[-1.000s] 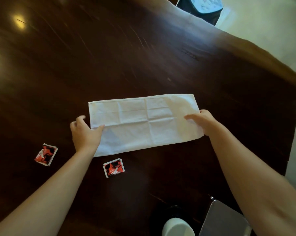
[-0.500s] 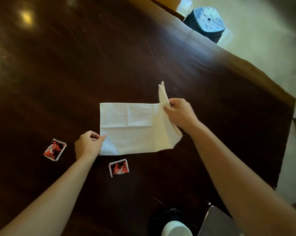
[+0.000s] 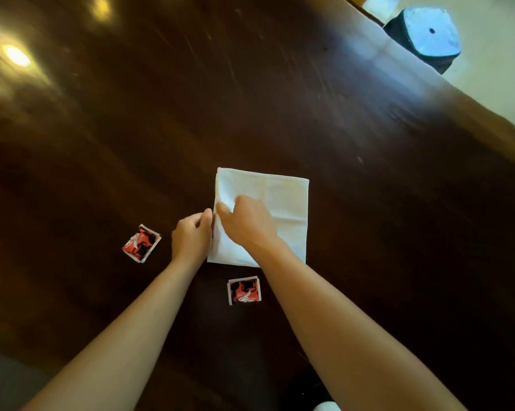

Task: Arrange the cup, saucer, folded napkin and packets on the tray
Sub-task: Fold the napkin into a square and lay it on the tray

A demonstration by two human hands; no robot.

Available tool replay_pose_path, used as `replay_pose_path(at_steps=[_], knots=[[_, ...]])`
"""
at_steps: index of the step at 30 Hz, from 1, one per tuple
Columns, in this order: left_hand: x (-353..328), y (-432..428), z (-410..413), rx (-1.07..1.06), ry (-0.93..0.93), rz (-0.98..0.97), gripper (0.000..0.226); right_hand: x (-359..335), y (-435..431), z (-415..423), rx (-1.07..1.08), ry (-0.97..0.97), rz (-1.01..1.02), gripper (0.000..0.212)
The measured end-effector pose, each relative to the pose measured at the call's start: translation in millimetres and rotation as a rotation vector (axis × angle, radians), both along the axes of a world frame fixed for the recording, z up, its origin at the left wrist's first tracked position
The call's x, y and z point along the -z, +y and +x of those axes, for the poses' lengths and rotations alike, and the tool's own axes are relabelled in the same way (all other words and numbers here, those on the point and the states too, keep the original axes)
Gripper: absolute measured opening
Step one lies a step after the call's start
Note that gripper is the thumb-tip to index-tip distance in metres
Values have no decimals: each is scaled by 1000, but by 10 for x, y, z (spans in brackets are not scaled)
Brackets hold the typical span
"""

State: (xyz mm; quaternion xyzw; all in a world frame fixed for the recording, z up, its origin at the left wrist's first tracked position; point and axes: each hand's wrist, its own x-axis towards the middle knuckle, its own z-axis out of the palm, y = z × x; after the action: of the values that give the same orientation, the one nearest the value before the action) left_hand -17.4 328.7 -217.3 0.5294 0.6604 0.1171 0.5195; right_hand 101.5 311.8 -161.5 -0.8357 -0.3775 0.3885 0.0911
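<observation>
A white cloth napkin (image 3: pixel 283 203) lies folded into a near square on the dark wooden table (image 3: pixel 280 99). My right hand (image 3: pixel 247 223) rests on top of its left half, fingers pinching the folded-over edge. At that same left edge my left hand (image 3: pixel 191 237) pinches the cloth with curled fingers. Two red, black and white packets lie flat nearby: one packet (image 3: pixel 141 243) left of my left hand, the other packet (image 3: pixel 244 290) just below the napkin between my forearms. A sliver of the white cup (image 3: pixel 327 407) shows at the bottom edge. The saucer and tray are out of view.
A dark stool with a pale round top (image 3: pixel 428 37) stands on the light floor beyond the table's far right edge. Lamp glare (image 3: pixel 16 56) reflects on the table at the upper left.
My right hand has carried the napkin's right end over to the left, folding the long strip into a near square. The left hand stayed at the left edge. The camera tilted, hiding the tray.
</observation>
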Motion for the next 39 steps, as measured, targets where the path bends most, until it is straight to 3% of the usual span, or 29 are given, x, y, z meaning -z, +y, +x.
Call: replay_pose_path(at_steps=[2, 5, 9, 12, 14, 21, 28, 34, 36, 39], knots=[[24, 73, 11, -54, -7, -72, 50, 55, -90, -21, 2, 36, -1, 46], [64, 150, 31, -56, -26, -110, 35, 125, -314, 133, 51, 61, 18, 42], [53, 187, 74, 66, 98, 88, 6, 229, -631, 507, 180, 26, 10, 40], [59, 203, 44, 260, 156, 315, 35, 329, -808, 789, 186, -112, 53, 47], [68, 230, 34, 424, 175, 340, 51, 398, -897, 938, 134, -167, 21, 57], [144, 440, -75, 647, 272, 394, 52, 537, -982, 1266, 188, -197, 102, 59], [150, 473, -56, 638, 272, 443, 22, 568, -943, 1294, 249, -190, 153, 39], [-111, 558, 93, 719, 346, 288, 13, 392, -1019, 1174, 191, -234, 171, 12], [-271, 590, 65, 702, 213, 248, 13, 218, -1089, 1194, 330, -88, 236, 6], [-634, 498, -73, 438, -295, -54, 21, -130, -1263, 1204, 560, 282, 332, 3]])
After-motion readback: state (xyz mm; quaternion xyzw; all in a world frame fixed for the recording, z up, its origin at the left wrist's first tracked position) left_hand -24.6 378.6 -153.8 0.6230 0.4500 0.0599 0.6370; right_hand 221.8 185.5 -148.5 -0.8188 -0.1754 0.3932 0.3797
